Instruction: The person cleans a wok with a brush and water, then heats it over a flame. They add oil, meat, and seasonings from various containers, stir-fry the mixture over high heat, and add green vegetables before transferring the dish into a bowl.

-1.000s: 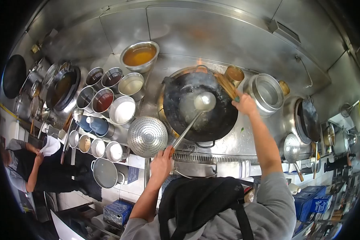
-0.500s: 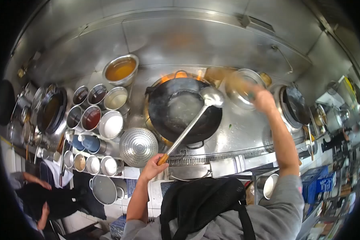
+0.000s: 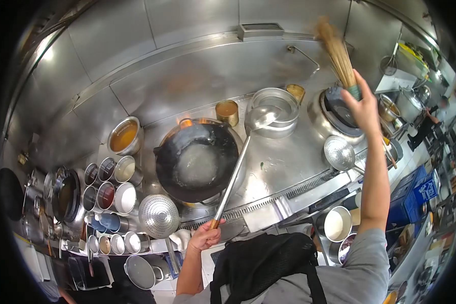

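My left hand is closed round the wooden end of a long ladle. The ladle's shaft slants up past the right side of the wok, and its bowl overlaps a round steel pot. In the black wok lies cloudy, steaming liquid, with flames showing at the far rim. My right hand grips a bamboo wok brush by its green-bound end, bristles pointing up and slightly blurred. Below that hand, a second wok sits on the right burner.
A tin can stands between wok and pot. Seasoning containers, a perforated strainer and a bowl of amber liquid are to the left. A smaller perforated ladle lies at right. Blue crates stand farther right.
The view has turned right. My right hand has lifted the brush from around the steel pot to up over the right burner. The ladle's bowl has moved right, from the wok to the pot.
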The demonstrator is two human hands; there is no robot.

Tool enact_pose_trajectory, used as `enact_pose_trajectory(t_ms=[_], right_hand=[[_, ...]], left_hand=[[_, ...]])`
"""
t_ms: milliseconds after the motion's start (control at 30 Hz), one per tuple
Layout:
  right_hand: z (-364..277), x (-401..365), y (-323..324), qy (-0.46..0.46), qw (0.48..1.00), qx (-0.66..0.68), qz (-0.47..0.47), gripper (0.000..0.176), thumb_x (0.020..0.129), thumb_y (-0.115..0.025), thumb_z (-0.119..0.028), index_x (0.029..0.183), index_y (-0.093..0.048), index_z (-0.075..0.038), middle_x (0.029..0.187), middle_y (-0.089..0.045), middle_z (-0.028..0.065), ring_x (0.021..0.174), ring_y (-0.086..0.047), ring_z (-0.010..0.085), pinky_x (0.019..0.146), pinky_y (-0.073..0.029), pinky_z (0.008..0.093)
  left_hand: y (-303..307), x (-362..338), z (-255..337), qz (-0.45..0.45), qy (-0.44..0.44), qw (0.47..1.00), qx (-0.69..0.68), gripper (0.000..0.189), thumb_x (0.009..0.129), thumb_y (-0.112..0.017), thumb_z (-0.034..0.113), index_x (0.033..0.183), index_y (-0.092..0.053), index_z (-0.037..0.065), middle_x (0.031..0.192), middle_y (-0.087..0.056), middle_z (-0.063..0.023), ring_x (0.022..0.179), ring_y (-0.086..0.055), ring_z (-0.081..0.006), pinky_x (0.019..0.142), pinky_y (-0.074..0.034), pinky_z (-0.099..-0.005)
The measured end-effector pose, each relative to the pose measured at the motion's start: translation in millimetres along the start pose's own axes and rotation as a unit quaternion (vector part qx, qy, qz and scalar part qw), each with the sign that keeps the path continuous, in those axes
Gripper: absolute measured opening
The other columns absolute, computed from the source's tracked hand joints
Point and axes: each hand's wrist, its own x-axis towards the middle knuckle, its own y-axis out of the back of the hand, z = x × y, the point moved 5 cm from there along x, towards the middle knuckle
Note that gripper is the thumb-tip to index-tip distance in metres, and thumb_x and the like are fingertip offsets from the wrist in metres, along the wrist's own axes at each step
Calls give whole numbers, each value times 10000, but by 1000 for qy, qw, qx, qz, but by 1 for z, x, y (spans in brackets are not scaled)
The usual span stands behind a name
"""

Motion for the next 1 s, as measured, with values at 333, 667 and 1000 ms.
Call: enact_pose_trajectory(t_ms=[333,667,1000], right_hand=[[209,-158,-7,-47,827,-329,-453,551,659,-810,-220,1194,-718,-130,1034,-739,161,979,-692,381,862,-556,460],[69,-210,-195,-154,887,144,-412,585,846,-783,-194,1363,-595,4,1153,-703,210,1053,-675,262,922,-513,335],[-158,-270,-535,-246,773,155,-563,400,932,-663,-240,1275,-616,-41,699,-624,100,479,-580,174,406,-463,337]], left_hand=[[-8,36,-105,252,59,888,380,543,891,-780,164,1388,-574,90,813,-495,54,614,-417,-34,512,-344,-220],[10,99,-192,138,168,789,575,639,934,-624,522,1321,-585,15,1244,-655,-247,1154,-636,-404,980,-493,-446],[44,-116,-15,489,-76,715,494,338,961,-665,303,1124,-642,8,980,-723,-190,945,-701,-354,849,-543,-436]])
